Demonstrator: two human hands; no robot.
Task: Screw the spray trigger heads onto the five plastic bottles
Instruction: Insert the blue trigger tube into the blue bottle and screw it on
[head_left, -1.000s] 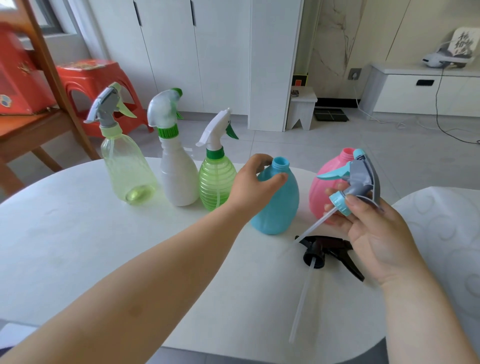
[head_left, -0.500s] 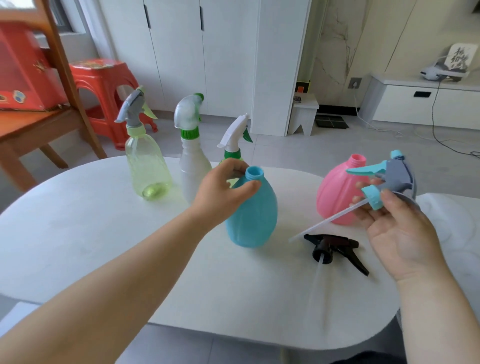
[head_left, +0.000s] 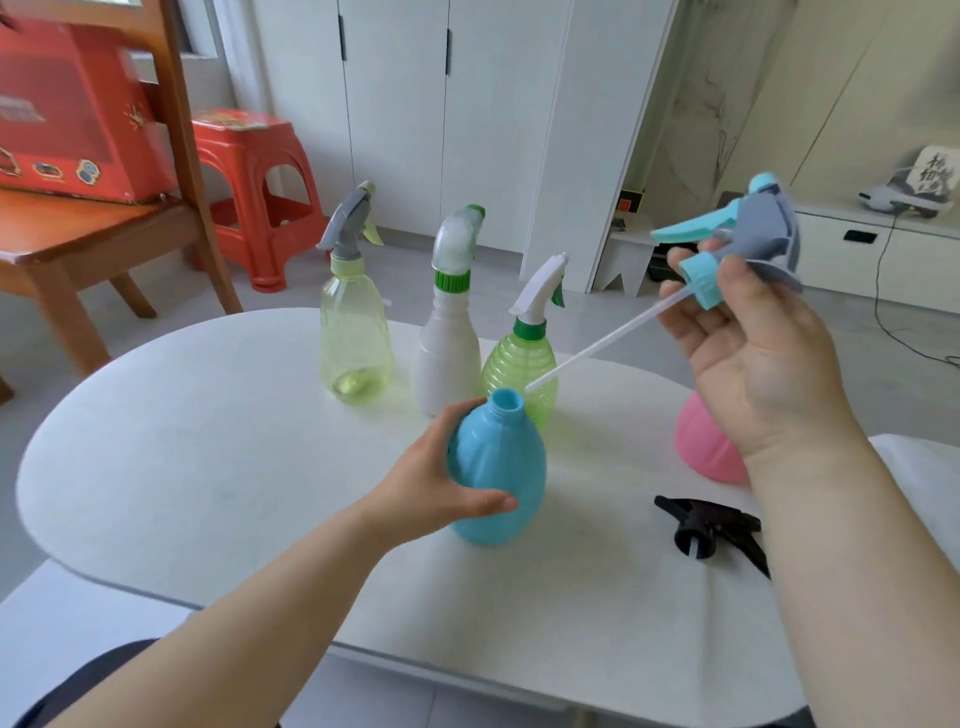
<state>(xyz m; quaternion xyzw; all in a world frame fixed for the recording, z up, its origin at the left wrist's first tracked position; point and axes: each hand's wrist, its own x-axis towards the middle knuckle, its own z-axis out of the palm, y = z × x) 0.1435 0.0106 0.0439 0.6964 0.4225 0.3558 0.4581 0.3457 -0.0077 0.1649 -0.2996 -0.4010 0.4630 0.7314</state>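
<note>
- Left hand (head_left: 436, 483) grips my blue bottle (head_left: 496, 467); right hand (head_left: 748, 353) pinches the trigger head (head_left: 748, 234).
- Thread dip tube (head_left: 597, 348) into neck before twisting collar.

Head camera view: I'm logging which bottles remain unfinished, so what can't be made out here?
- Round pink plastic bottle: neck and mouth hidden behind the right hand, so whether it has a head cannot be seen.
- Black spray trigger head lying on the white oval table: its dip tube is too faint to trace.
- Blue-and-grey spray trigger head in the right hand: motion-blurred; fingers cover part of its collar.
</note>
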